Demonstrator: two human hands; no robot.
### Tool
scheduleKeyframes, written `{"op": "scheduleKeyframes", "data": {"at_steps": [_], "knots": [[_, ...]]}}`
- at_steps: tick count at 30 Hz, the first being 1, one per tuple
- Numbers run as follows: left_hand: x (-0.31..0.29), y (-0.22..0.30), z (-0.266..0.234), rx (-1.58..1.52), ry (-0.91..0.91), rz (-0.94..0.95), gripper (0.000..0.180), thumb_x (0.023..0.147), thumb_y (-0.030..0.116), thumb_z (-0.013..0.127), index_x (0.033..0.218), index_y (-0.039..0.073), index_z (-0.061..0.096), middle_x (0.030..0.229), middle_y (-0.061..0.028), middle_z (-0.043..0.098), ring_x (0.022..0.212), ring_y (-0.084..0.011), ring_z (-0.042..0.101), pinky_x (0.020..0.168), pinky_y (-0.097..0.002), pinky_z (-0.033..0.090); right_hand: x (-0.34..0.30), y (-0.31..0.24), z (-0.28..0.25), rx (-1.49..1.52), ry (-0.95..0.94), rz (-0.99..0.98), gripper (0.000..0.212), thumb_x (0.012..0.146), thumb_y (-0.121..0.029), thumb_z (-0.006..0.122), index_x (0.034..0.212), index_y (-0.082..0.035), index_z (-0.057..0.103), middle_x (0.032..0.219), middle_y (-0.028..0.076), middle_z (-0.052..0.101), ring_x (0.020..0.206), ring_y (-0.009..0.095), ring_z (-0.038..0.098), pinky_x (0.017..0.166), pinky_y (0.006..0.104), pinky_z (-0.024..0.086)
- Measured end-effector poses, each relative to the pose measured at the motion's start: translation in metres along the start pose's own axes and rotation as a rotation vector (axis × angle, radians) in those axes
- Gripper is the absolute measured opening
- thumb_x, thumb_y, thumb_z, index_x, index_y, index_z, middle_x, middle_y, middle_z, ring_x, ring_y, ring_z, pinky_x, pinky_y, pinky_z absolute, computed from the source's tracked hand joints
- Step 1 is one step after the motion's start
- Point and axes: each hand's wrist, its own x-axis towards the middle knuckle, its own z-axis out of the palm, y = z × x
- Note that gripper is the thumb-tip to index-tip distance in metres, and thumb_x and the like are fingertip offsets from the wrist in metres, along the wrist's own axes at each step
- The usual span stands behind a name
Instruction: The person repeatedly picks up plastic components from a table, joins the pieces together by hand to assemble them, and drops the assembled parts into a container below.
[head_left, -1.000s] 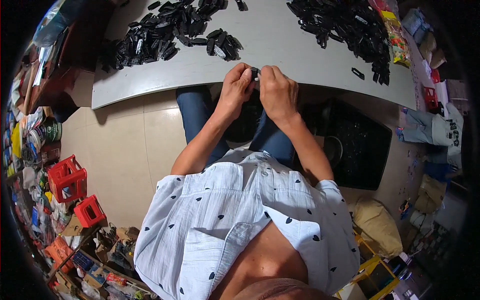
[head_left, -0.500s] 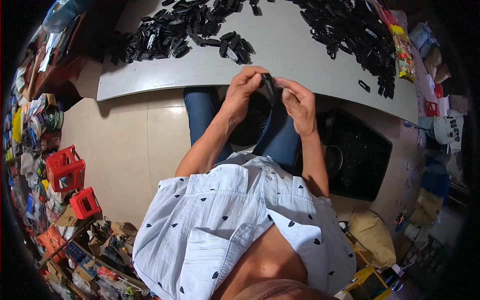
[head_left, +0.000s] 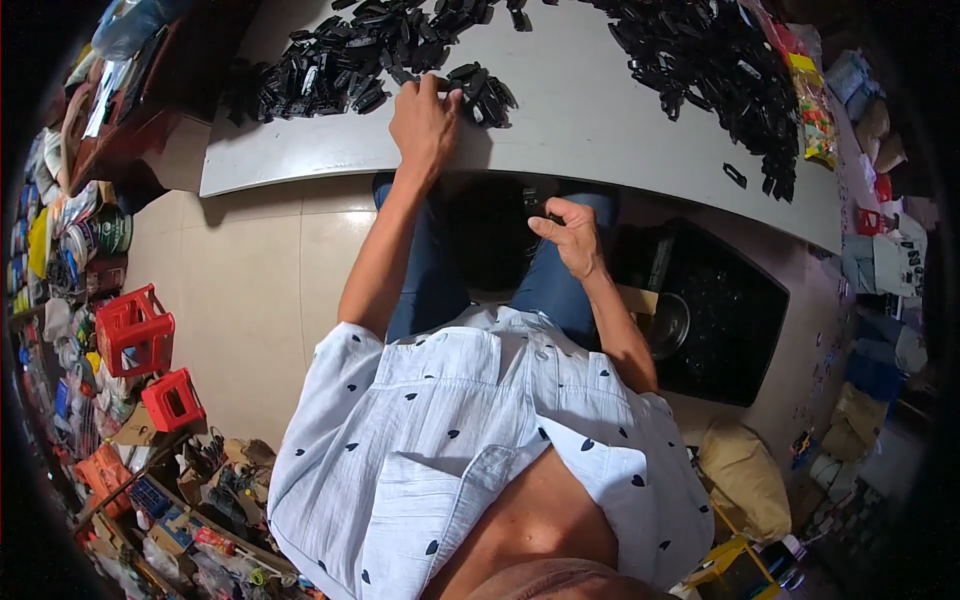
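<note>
- Grey counter (head_left: 560,130) in front of me.
- Two red plastic crates (head_left: 135,330) on the tiled floor (head_left: 250,300) to my left.
- Colourful snack packet (head_left: 812,110) at the counter's right end.
- Black bin (head_left: 720,310) under the counter, right of my knees.
- Tan sack (head_left: 745,480) on the floor beside it.
- Cluttered boxes (head_left: 170,510) lower left.

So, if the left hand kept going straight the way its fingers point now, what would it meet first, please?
The left hand already rests at the near edge of a heap of small black parts on the grey table; going on, it would likely push into that heap.
</note>
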Motion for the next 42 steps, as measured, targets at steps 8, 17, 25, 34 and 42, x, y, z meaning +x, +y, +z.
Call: {"op": "scheduleKeyframes", "data": {"at_steps": [8, 17, 25, 34, 42], "knots": [[0.014, -0.016, 0.015, 0.135, -0.019, 0.223, 0.025, 0.076, 0.019, 0.062, 0.095, 0.005, 0.055, 0.09, -0.016, 0.055, 0.085, -0.0353, 0.056, 0.066, -0.0463, 0.047, 0.003, 0.003, -0.003, -0.235, -0.004, 0.046, 0.041, 0.081, -0.032, 0.065, 0.064, 0.001, 0.046, 0.056, 0.006, 0.029, 0.054, 0.01, 0.031, 0.047, 0.0311, 0.03], [-0.024, -0.012, -0.028, -1.551, -0.625, -0.516, 0.018, 0.093, 0.01, 0.046, 0.108, 0.002, 0.053, 0.093, -0.0151, 0.061, 0.077, -0.0217, 0.061, 0.069, -0.0322, 0.051, 0.007, -0.006, -0.009, -0.088, 0.101, 0.012, 0.026, 0.081, -0.007, 0.06, 0.103, 0.003, 0.049, 0.089, 0.007, 0.053, 0.089, 0.014, 0.053, 0.078, 0.0265, 0.045], [-0.061, 0.026, -0.026, -1.826, -0.974, -0.541, 0.03, 0.092, 0.029, 0.054, 0.102, 0.001, 0.056, 0.077, -0.0032, 0.059, 0.06, -0.0086, 0.051, 0.053, -0.0215, 0.041, 0.02, -0.07, -0.027, 0.241, -0.01, 0.041, 0.021, 0.093, -0.017, 0.045, 0.105, -0.003, 0.055, 0.077, 0.002, 0.056, 0.057, 0.003, 0.041, 0.051, 0.0175, 0.035], [-0.077, 0.048, -0.026, -1.81, -1.034, -0.561, 0.033, 0.093, 0.035, 0.05, 0.104, 0.004, 0.053, 0.073, -0.0041, 0.056, 0.053, -0.0085, 0.043, 0.046, -0.0199, 0.035, 0.037, -0.058, -0.027, -0.191, 0.436, -0.475, 0.019, 0.09, -0.018, 0.058, 0.101, -0.004, 0.065, 0.069, -0.006, 0.048, 0.055, 0.002, 0.032, 0.046, 0.0151, 0.024], [-0.085, 0.057, -0.021, -1.834, -1.054, -0.641, 0.034, 0.093, 0.037, 0.051, 0.1, 0.004, 0.053, 0.069, -0.0013, 0.05, 0.051, -0.0069, 0.037, 0.044, -0.0191, 0.029, 0.036, -0.076, -0.01, 0.499, 0.395, -0.189, 0.017, 0.087, -0.01, 0.061, 0.102, -0.004, 0.062, 0.077, -0.001, 0.054, 0.062, 0.004, 0.048, 0.05, 0.0197, 0.05]]}}
